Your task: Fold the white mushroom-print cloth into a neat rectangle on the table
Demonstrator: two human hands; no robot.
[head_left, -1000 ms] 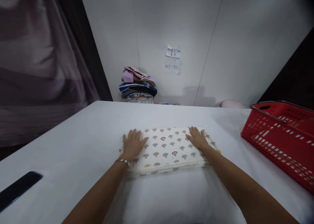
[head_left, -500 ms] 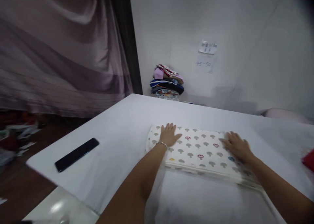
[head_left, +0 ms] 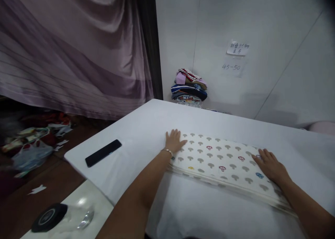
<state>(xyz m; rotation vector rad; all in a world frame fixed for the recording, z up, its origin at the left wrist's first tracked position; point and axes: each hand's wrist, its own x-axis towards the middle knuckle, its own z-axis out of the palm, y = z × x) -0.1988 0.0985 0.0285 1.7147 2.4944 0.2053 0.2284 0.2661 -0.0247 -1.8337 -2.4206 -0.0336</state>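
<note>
A folded white cloth [head_left: 214, 158] printed with grey, red, yellow and blue mushrooms lies as a long layered strip on the white table. My left hand [head_left: 174, 141], with a bracelet at its wrist, rests flat on the cloth's left end, fingers spread. Near the right end my right hand [head_left: 270, 165] lies palm down on the fabric, its fingers stretched out. Neither hand grips anything. Parts of the cloth's ends are covered by the hands and forearms.
A black phone [head_left: 103, 153] lies on the left of the white table [head_left: 146, 127]. Beside the near left edge is a clear jar with a black lid [head_left: 49, 217]. Folded clothes [head_left: 190, 88] are stacked beyond the far edge. Bags [head_left: 32, 155] lie on the floor.
My left hand has slid left to the cloth's end, and the cloth's left end there no longer sticks out beyond it. My right hand stays near the right end. The view has turned left.
</note>
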